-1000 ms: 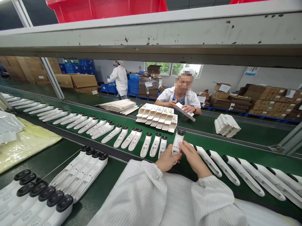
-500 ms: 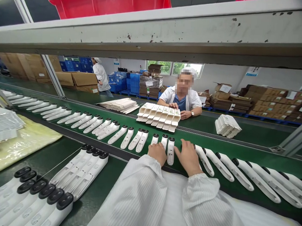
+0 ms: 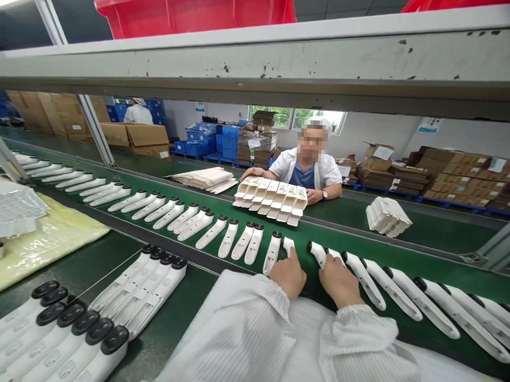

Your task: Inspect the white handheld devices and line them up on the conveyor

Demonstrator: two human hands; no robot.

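Observation:
A long row of white curved parts with black end caps (image 3: 231,239) lies on the green belt (image 3: 214,207). My left hand (image 3: 289,276) is closed around the lower end of one white part (image 3: 287,246), index finger stretched along it. Just right of it, my right hand (image 3: 340,280) has its fingers together on another white part (image 3: 317,253), beside a neighbouring one (image 3: 334,254) that it partly covers. The palms hide the lower ends of these parts. A separate white part (image 3: 272,253) lies left of my left hand, apart from it.
Opposite, a person (image 3: 309,165) rests hands by open white cartons (image 3: 271,200). Flat cartons (image 3: 207,178) and a carton stack (image 3: 388,216) flank them. More white parts (image 3: 143,290) lie at the near left, beside yellow wrapping (image 3: 67,228). A shelf (image 3: 260,67) spans overhead.
My left hand has moved right onto a different part. My right hand has gone from spread to fingers together, slightly right. The opposite person's hand shifted beside the cartons; a background person moved left.

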